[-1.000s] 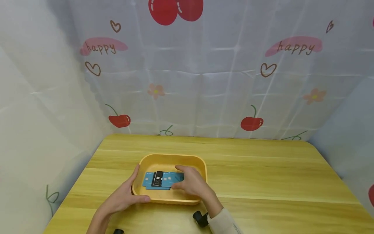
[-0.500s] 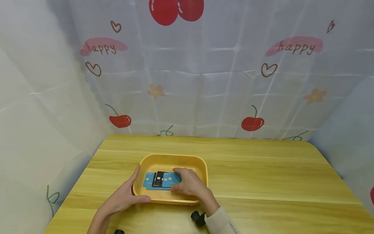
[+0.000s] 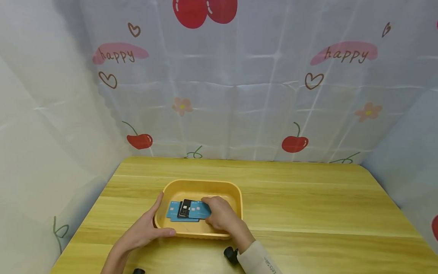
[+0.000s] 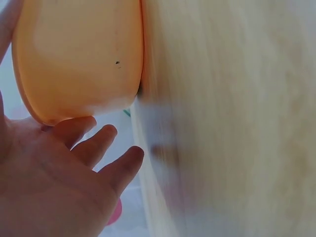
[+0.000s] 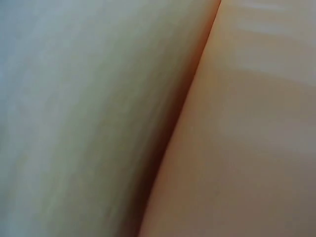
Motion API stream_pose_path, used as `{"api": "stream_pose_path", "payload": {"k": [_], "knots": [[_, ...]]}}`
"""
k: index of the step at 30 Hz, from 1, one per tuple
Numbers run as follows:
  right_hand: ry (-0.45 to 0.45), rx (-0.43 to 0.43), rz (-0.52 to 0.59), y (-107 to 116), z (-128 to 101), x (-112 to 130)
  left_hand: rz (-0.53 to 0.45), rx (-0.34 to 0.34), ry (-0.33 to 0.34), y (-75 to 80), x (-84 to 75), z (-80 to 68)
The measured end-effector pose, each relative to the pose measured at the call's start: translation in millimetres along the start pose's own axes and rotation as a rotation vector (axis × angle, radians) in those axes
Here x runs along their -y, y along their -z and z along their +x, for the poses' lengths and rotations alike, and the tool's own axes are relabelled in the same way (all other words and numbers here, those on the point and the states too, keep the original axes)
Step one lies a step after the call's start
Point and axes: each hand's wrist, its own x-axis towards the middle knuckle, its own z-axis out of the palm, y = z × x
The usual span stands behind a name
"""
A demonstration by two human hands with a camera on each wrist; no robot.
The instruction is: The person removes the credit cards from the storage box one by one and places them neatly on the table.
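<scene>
A yellow plastic tray with rounded corners sits on the table, holding several overlapping cards with chips. Blue cards lie at the right and left of the pile, with a black card between them. My left hand grips the tray's near left corner, thumb on the front rim and fingers along the outer wall; the left wrist view shows the lower fingers spread past the wall. Inside the tray, my right hand pinches the right end of the top blue card, its fingertips partly hidden.
The tray stands on a wooden-topped table against a printed curtain. A black wrist device sits beside the right sleeve. Blurred surfaces close to the lens fill the right wrist view.
The right hand's fingers and thumb, earlier spread along the far and near edges of the blue card, have drawn together at its right end. The left hand and tray stay put.
</scene>
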Motion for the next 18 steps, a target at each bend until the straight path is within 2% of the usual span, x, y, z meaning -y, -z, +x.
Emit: {"api": "stream_pose_path", "payload": {"k": [8,18], "knots": [[-0.037,0.019,0.047,0.6,0.9,-1.1,-0.002,-0.004,0.008,-1.2,-0.4,-0.4],[-0.017,0.017,-0.020,-1.0,2.9,-0.6,-0.013,-0.013,-0.004,-1.8,0.2,-0.1]]}}
